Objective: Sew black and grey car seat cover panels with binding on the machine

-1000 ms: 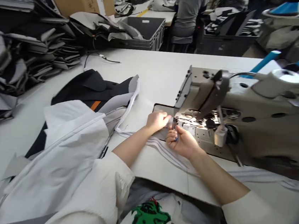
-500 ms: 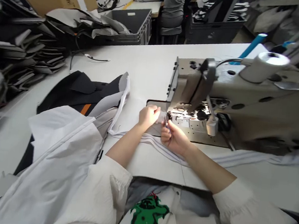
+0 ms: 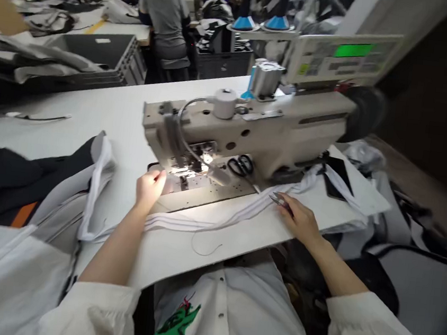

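My left hand [image 3: 150, 189] is closed beside the needle area of a sewing machine [image 3: 280, 115]; whatever its fingers pinch is hidden. Further right, over the table's front part, my right hand [image 3: 301, 219] grips a small pair of thread snips [image 3: 283, 201], blades pointing left. Just behind the snips runs a long white fabric strip [image 3: 251, 209] with darker lines, lying along the front of the machine bed. It leads left to a black and grey sewn piece [image 3: 63, 193] with a white edge. A loose thread [image 3: 202, 254] curls on the table.
Black-handled scissors [image 3: 240, 165] lie on the machine bed. A control panel with a green screen [image 3: 351, 50] stands behind the machine. White fabric [image 3: 9, 267] covers the near left. Grey crates [image 3: 96, 50] and a seated person [image 3: 161, 17] are beyond the white table [image 3: 129, 109].
The view has swung right. My right hand has moved away from the needle area to the right with the snips, while my left hand stays by the needle, still closed.
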The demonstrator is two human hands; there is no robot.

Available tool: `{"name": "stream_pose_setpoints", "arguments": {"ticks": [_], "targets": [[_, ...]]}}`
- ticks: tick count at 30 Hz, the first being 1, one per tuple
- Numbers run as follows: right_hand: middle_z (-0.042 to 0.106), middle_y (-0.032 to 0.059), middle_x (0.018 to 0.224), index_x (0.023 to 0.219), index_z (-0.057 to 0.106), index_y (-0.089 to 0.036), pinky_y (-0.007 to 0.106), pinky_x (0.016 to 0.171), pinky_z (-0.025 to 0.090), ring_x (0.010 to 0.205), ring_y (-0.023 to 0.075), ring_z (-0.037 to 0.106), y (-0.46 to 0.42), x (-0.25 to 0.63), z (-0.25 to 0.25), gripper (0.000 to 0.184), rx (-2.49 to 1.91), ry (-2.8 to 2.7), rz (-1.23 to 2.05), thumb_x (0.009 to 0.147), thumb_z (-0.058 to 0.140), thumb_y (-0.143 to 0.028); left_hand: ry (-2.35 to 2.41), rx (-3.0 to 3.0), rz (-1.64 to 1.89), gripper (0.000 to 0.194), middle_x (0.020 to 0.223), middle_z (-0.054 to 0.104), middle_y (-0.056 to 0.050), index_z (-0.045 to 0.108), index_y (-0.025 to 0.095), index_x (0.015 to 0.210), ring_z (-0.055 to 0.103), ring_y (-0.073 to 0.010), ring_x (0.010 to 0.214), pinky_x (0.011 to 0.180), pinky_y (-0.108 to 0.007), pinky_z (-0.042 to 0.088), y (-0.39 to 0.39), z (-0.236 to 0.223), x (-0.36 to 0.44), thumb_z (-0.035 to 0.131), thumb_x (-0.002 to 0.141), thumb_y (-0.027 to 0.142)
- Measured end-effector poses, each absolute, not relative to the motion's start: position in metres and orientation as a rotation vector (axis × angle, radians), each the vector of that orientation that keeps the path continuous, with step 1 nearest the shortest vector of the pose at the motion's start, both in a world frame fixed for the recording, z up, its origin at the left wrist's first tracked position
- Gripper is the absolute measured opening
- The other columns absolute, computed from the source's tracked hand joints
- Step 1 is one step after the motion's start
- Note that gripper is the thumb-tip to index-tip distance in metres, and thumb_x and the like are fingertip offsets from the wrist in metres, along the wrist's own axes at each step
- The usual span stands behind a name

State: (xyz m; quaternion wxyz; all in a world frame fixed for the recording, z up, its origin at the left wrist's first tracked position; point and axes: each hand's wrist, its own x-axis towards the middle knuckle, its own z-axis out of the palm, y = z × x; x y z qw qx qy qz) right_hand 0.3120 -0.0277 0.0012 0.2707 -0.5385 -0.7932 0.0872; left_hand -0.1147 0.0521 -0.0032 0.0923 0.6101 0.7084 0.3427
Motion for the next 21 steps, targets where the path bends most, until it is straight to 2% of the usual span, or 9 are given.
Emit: {"name": "stream_pose_setpoints", "arguments": {"ticks": [3, 7, 9, 15, 18, 21], "targets": [[0.065, 0.0096, 0.094, 0.120, 0.058, -0.021, 0.036, 0.082, 0.043, 0.089, 0.0230, 0.058, -0.024, 0.353, -0.001, 0.035, -1.449, -2.329, -0.012, 0.095, 0.042, -0.038, 2.112, 1.801, 1.033, 0.037, 0.050, 0.024, 0.004, 0.024, 0.018, 0.051, 0.028, -0.0106, 0.053, 0.054, -0.025, 0.024, 0.050, -0.003, -0.114, 0.046, 0.076, 0.032], [0.056, 0.0130, 0.120, 0.127, 0.053, -0.023, 0.045, 0.094, 0.033, 0.114, 0.0291, 0.047, -0.018, 0.370, 0.001, 0.042, -1.457, -2.326, -0.284, 0.090, 0.052, -0.043, 2.158, 1.774, 1.024, 0.035, 0.049, 0.024, 0.004, 0.025, 0.018, 0.051, 0.028, -0.0105, 0.053, 0.054, -0.024, 0.025, 0.047, -0.004, -0.113, 0.046, 0.075, 0.033], [0.052, 0.0144, 0.125, 0.128, 0.052, -0.021, 0.047, 0.096, 0.031, 0.118, 0.0305, 0.043, -0.015, 0.370, 0.001, 0.047, -1.465, -2.259, -0.350, 0.087, 0.056, -0.044, 2.166, 1.779, 1.016, 0.035, 0.049, 0.025, 0.003, 0.026, 0.018, 0.050, 0.029, -0.0106, 0.053, 0.055, -0.024, 0.026, 0.046, -0.004, -0.112, 0.047, 0.074, 0.033], [0.062, 0.0091, 0.107, 0.113, 0.062, -0.028, 0.045, 0.089, 0.038, 0.102, 0.0250, 0.054, -0.018, 0.352, 0.009, 0.025, -1.159, -2.320, -0.111, 0.089, 0.054, -0.031, 2.176, 1.787, 1.048, 0.033, 0.050, 0.033, 0.002, 0.030, 0.018, 0.050, 0.034, -0.0120, 0.054, 0.056, -0.025, 0.027, 0.042, -0.004, -0.110, 0.047, 0.073, 0.034], [0.066, 0.0048, 0.100, 0.110, 0.062, -0.032, 0.038, 0.080, 0.043, 0.094, 0.0204, 0.058, -0.022, 0.310, 0.018, 0.025, -0.779, -2.524, -0.008, 0.090, 0.050, -0.024, 2.146, 1.747, 1.101, 0.032, 0.051, 0.034, 0.002, 0.032, 0.018, 0.050, 0.035, -0.0128, 0.055, 0.058, -0.025, 0.029, 0.041, -0.003, -0.108, 0.046, 0.073, 0.035], [0.067, 0.0018, 0.104, 0.105, 0.063, -0.032, 0.033, 0.076, 0.045, 0.092, 0.0176, 0.060, -0.025, 0.245, 0.017, 0.020, -0.339, -2.679, 0.149, 0.090, 0.050, -0.028, 2.074, 1.720, 1.165, 0.030, 0.051, 0.036, 0.002, 0.033, 0.019, 0.049, 0.037, -0.0135, 0.056, 0.060, -0.026, 0.031, 0.042, -0.002, -0.103, 0.046, 0.071, 0.034]]}}
